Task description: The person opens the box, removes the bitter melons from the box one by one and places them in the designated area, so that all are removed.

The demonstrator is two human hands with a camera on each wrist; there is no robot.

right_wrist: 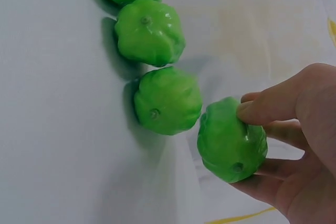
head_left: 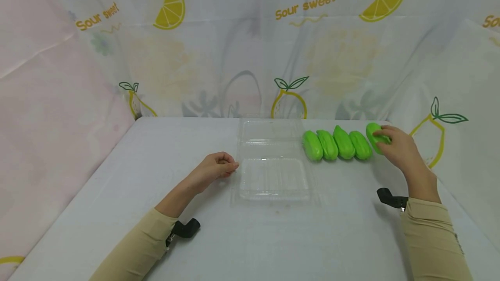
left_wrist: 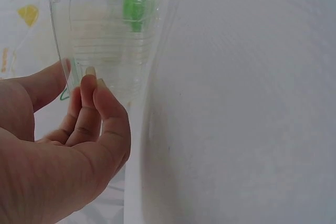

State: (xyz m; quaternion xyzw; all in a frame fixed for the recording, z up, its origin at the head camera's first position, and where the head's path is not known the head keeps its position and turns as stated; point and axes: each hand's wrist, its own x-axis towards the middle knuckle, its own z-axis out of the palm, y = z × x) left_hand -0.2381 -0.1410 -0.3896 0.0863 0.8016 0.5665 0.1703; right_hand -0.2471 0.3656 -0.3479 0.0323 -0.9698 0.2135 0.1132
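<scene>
An unfolded clear plastic clamshell container [head_left: 273, 179] lies on the table, its lid half towards the back. My left hand [head_left: 215, 170] is at the container's left side, thumb and fingertips pinching its edge; in the left wrist view the hand [left_wrist: 79, 145] has the thin clear rim between thumb and fingers. At the far right, my right hand [head_left: 400, 146] holds a green, ribbed, gourd-like vegetable [right_wrist: 231, 140] with the thumb on one side and fingers around the other. Several similar green vegetables [head_left: 343, 142] lie in a row just left of it.
A white cloth covers the table [head_left: 273, 246]. Behind it hangs a pale cloth backdrop [head_left: 218, 55] with lemon prints, and more cloth rises at both sides. The row of vegetables stands right beside the container's back right part.
</scene>
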